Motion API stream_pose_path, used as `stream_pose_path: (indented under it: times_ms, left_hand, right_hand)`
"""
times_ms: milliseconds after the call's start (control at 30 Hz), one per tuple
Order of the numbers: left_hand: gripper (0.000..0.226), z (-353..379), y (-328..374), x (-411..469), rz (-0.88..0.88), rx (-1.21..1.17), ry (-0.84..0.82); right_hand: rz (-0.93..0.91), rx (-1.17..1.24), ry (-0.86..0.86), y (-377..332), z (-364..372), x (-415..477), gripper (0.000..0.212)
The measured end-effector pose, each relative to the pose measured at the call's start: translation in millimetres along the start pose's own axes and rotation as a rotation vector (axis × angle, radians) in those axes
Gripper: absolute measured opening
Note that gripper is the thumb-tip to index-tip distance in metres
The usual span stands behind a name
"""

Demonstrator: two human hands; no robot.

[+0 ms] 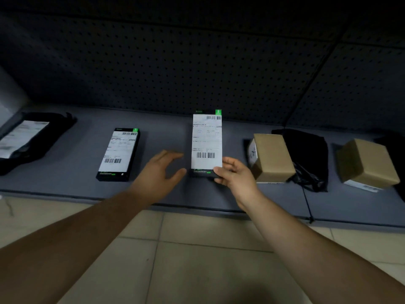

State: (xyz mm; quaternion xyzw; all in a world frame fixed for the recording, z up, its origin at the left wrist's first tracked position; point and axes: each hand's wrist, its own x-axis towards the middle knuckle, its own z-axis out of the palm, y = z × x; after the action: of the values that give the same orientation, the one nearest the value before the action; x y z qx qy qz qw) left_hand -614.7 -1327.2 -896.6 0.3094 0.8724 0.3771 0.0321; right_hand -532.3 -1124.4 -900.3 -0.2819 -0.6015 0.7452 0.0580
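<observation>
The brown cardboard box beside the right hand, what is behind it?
A black bag lies behind the cardboard box and sticks out beside it, on the grey shelf. The box covers part of the bag, and whatever the bag holds cannot be seen.

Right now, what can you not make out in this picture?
Head view:
Print on the label of the held box: too small, blurred.
Its near corner: covered by the right hand.
The black pouch at far left: cut by the frame edge.
The black bag: partly behind the brown carton.
</observation>
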Motion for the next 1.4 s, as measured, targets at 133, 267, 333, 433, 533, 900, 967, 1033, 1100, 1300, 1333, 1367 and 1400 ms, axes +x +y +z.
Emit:
stream_pose_path:
  times_ms: [133,267,333,433,533,900,967,1033,1100,1300,1333,1367,1400]
  left_hand:
    - [0.052,4.1,-10.6,-3.8,-0.048,0.000,-0.018]
    - [0.042,9.8,-15.8,-6.2,-0.103,-0.014,-0.011]
    - [0.050,13.1,-13.4,-3.5,-0.086,-0.010,-0.041]
    - [0.044,22.7,-2.4,10.4,-0.037,-0.015,-0.073]
    - [0.044,41.8,24.4,32.8,0.010,-0.054,-0.115]
    - [0.061,152.3,121.9,67.1,-0.114,-0.135,-0.316]
    - [0.057,155.7,122.2,61.8,-0.131,-0.171,-0.265]
    - [0.061,151.2,115.3,55.6,-0.108,-0.135,-0.182]
    - [0.065,143.2,104.7,50.8,-0.021,-0.115,-0.133]
    - [0.076,130.1,98.1,31.2,0.277,-0.003,-0.209]
    - [0.080,129.7,99.3,30.0,0.257,-0.037,-0.194]
    - [0.083,129.0,100.0,30.3,0.199,-0.088,-0.184]
    - [0.083,128.1,100.5,31.9,0.112,-0.157,-0.180]
  right_hand:
    - [0.071,-0.107,0.082,12.0,11.9,11.8,0.023]
    - [0.033,-0.444,0.153,23.7,10.6,21.4,0.006]
    - [-0.035,-0.645,0.141,21.0,4.9,18.9,0.014]
    - [-0.165,-0.825,0.133,2.4,-12.5,15.4,0.038]
    - [-0.320,-0.845,0.226,-35.9,-46.1,12.4,0.034]
    - [-0.200,-1.004,0.288,-37.9,-147.9,-5.2,0.042]
    - [-0.175,-0.940,0.297,-35.3,-144.7,-7.2,0.042]
    - [-0.099,-0.785,0.288,-33.8,-143.5,-7.3,0.037]
    - [0.043,-0.436,0.238,-31.9,-143.9,-6.6,0.027]
    - [0.296,-0.380,0.180,-24.0,-146.4,-11.1,0.052]
    - [0.221,-0.410,0.222,-26.5,-147.4,-10.0,0.047]
    - [0.123,-0.445,0.255,-29.6,-149.1,-8.5,0.043]
    - [0.016,-0.500,0.261,-32.8,-149.8,-8.5,0.043]
